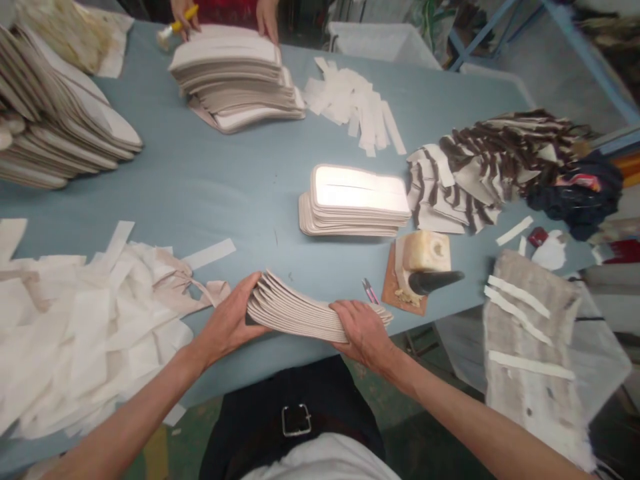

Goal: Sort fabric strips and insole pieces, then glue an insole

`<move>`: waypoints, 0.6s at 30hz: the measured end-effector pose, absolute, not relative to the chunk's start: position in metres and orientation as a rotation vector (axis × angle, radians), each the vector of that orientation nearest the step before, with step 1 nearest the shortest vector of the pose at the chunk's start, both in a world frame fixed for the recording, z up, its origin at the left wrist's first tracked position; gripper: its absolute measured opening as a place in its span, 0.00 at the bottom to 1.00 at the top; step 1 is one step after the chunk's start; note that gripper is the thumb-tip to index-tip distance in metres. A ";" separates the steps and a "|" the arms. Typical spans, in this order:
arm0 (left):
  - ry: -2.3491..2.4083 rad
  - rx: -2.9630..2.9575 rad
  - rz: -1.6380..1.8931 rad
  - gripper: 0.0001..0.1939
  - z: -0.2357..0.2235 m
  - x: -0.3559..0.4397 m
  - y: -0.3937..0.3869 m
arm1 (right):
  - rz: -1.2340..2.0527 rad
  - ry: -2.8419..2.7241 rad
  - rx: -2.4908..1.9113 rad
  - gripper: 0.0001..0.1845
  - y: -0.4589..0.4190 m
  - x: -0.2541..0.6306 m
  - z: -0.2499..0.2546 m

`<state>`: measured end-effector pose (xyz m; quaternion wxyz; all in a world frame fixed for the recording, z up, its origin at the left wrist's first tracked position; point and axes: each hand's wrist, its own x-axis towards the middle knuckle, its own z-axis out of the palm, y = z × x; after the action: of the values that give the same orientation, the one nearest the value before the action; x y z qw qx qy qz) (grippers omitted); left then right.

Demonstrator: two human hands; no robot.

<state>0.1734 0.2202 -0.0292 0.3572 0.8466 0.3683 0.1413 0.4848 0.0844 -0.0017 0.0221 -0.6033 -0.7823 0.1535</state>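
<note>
Across the table (215,193) from a white bin (385,48), both hands (229,320) (365,335) tight on stacked panels (300,313).

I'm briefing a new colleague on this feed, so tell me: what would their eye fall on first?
Probably the bowed stack of thin pale pieces at the near edge of the blue table, with the left grip at one end and the right grip near the other. Next come the bright white-topped stack beyond it and the big heap of pale scraps at near left.
</note>
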 end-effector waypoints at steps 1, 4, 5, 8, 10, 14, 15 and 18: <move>0.969 2.179 0.375 0.44 -0.030 0.170 0.215 | 0.493 -2.422 -1.873 0.34 0.081 0.483 -0.001; 1.031 2.193 0.426 0.34 -0.038 0.156 0.195 | 0.560 -2.440 -1.860 0.36 0.066 0.477 0.001; 1.051 2.199 0.444 0.33 -0.041 0.151 0.188 | 0.567 -2.441 -1.852 0.37 0.060 0.474 0.001; 1.097 2.218 0.472 0.29 -0.048 0.141 0.173 | 0.550 -2.413 -1.848 0.35 0.045 0.467 -0.001; 1.118 2.217 0.445 0.28 -0.049 0.141 0.170 | 0.551 -2.385 -1.855 0.35 0.040 0.465 -0.002; 1.138 2.207 0.401 0.30 -0.043 0.147 0.177 | 0.665 -2.330 -1.860 0.38 0.045 0.468 -0.001; 1.128 2.207 0.398 0.31 -0.042 0.149 0.181 | 0.701 -2.316 -1.862 0.39 0.049 0.470 0.000; 1.079 2.210 0.397 0.33 -0.037 0.154 0.193 | 0.754 -2.270 -1.885 0.39 0.059 0.477 0.002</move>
<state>0.1540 0.1926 -0.0371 0.3196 0.8405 0.4106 0.1510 0.4766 0.0594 0.0022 0.0480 -0.6182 -0.7445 0.2473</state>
